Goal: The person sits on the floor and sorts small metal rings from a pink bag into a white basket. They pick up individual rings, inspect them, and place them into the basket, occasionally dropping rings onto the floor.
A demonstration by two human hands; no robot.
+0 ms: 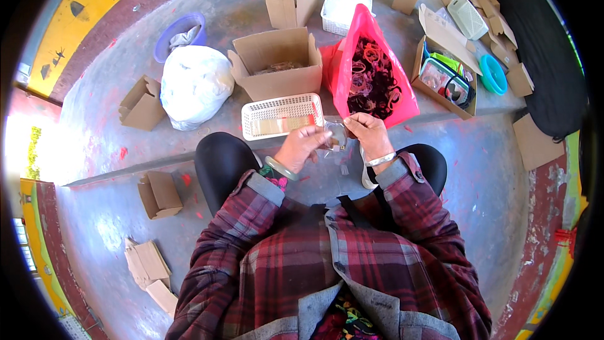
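Note:
Between my two hands, above my knees, is a small clear plastic bag [336,137] with something pale and ring-shaped in it, too small to make out fully. My left hand [298,151] pinches its left side with thumb and fingers. At the upper right edge, my right hand [371,133] pinches it too. Just beyond my left hand lies a cream plastic basket [250,127] with flat tan cards or packets in it. Beyond my right hand stands an open bright pink bag [406,108] full of dark and pink hair ties [371,79].
Behind the basket stands an open cardboard box [277,82] with small packets inside. A stuffed white bag [196,88] and a purple basin [200,33] are at left. At right are a box of supplies [469,112] and a teal basket [493,73]. A step edge [126,169] crosses the floor.

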